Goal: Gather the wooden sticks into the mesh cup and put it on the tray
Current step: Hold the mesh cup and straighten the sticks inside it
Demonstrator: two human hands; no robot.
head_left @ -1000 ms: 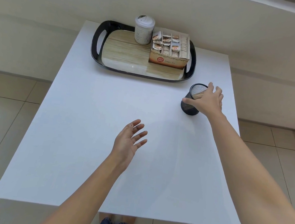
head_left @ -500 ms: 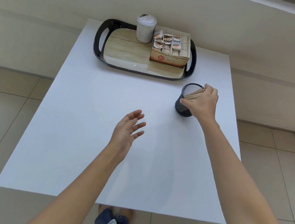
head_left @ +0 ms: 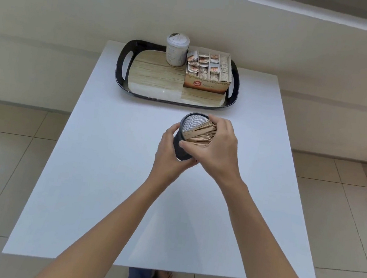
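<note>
The black mesh cup [head_left: 182, 149] is held tilted above the middle of the white table [head_left: 104, 175], just in front of the tray. A bundle of wooden sticks [head_left: 200, 134] lies inside it, their ends showing at the rim. My left hand [head_left: 167, 155] wraps the cup's left side and bottom. My right hand [head_left: 217, 148] grips its right side, thumb across the front and fingers over the rim by the sticks. The black tray [head_left: 122, 66] with a wood-pattern floor sits at the table's far edge.
On the tray stand a white lidded jar [head_left: 176, 50] at the back and an open cardboard box of tea bags [head_left: 208, 72] on the right; the tray's left and front floor is bare. Tiled floor surrounds the table, and a wall rises behind it.
The cup moved from the table's right side to the middle, carried left by my right hand. My left hand, open over the table before, has come up and closed on the cup.
</note>
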